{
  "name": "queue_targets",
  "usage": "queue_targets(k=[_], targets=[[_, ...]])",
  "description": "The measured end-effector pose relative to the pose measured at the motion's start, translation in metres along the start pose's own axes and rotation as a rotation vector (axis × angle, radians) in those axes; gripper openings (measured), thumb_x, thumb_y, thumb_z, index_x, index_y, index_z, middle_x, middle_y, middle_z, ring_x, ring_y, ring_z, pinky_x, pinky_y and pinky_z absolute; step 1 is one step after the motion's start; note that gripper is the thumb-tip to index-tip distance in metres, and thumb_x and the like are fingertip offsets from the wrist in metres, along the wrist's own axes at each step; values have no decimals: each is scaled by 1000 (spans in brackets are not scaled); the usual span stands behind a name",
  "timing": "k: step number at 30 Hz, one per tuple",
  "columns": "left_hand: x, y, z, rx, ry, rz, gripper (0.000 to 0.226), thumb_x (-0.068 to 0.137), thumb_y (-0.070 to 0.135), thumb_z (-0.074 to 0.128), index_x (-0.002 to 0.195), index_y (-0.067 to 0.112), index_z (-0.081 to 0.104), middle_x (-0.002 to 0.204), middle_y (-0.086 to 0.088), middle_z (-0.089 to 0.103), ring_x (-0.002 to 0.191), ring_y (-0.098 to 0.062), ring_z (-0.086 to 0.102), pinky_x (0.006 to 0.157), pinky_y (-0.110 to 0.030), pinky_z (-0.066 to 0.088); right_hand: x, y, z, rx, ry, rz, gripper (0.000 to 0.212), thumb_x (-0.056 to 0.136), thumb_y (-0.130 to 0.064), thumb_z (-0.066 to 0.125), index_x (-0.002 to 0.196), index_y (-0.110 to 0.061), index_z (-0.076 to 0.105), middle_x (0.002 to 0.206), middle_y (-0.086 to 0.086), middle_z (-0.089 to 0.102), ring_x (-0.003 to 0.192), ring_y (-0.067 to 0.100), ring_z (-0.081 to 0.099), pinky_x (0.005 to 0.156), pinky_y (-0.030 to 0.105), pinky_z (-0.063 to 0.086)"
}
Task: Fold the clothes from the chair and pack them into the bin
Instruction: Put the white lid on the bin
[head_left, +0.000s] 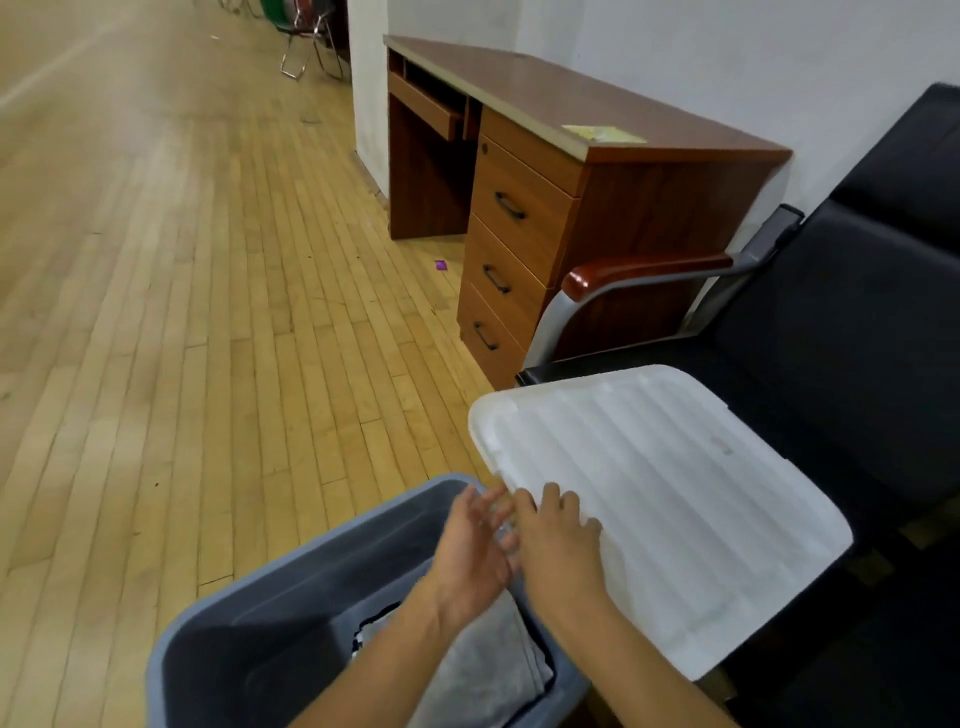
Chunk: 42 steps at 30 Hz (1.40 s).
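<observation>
The black chair (841, 332) beside you carries the white lid (660, 493), its long axis running away to your left. The grey bin (249, 644) below holds folded grey clothes (483, 670). Your left hand (475, 551) and right hand (558, 545) hover spread, fingertips meeting at the lid's near corner

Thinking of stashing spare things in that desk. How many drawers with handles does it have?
3, stacked on the desk's right side: top drawer, middle drawer, bottom drawer. A shallow handleless panel with a lock sits above them; none seem hidden.
</observation>
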<state>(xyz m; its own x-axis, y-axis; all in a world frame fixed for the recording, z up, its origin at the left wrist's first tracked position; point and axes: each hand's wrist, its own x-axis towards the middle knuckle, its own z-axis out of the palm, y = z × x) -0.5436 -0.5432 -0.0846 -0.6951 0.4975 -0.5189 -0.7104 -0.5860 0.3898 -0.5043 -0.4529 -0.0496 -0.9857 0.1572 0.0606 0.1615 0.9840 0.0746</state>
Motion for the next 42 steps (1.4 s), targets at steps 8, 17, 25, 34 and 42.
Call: queue_targets(k=[8, 17, 25, 34, 42], targets=[[-86, 114, -51, 56, -66, 298, 38, 95, 42, 54, 121, 15, 57, 98, -5, 57, 90, -20, 59, 82, -35, 48, -57, -117, -156, 232, 304, -240, 54, 65, -6, 84, 111, -15, 55, 81, 5, 63, 64, 20, 67, 51, 30, 51], [-126, 218, -125, 615, 323, 601, 84, 91, 52, 57, 156, 33, 8, 165, -1, 12, 149, -29, 19, 119, -52, 22, -55, -76, -179, 471, 628, -114, 37, 90, -49, 54, 99, -14, 52, 62, -4, 56, 38, 8, 41, 44, 5, 9], [-156, 206, -231, 649, 700, 554, 65, 92, 56, 55, 138, 11, 50, 124, -5, 63, 106, -29, 63, 82, -39, 53, -4, -10, -91, 1076, 266, 40, 17, 93, -46, 56, 89, -31, 50, 80, -7, 66, 68, 3, 67, 49, 16, 49], [-130, 100, -310, 735, 1026, 310, 51, 101, 43, 47, 109, -6, 59, 93, -20, 66, 82, -35, 63, 67, -39, 50, 46, 20, 65, 787, -399, 202, 51, 105, -28, 41, 154, -16, 30, 152, 8, 39, 140, 29, 37, 114, 38, 28], [-128, 53, -333, 1250, 1037, 85, 37, 103, 41, 37, 109, 7, 51, 98, -11, 66, 78, -22, 64, 58, -28, 47, 65, 35, 149, 744, -533, 274, 47, 103, -13, 46, 149, -7, 39, 148, 17, 45, 136, 34, 41, 112, 39, 31]])
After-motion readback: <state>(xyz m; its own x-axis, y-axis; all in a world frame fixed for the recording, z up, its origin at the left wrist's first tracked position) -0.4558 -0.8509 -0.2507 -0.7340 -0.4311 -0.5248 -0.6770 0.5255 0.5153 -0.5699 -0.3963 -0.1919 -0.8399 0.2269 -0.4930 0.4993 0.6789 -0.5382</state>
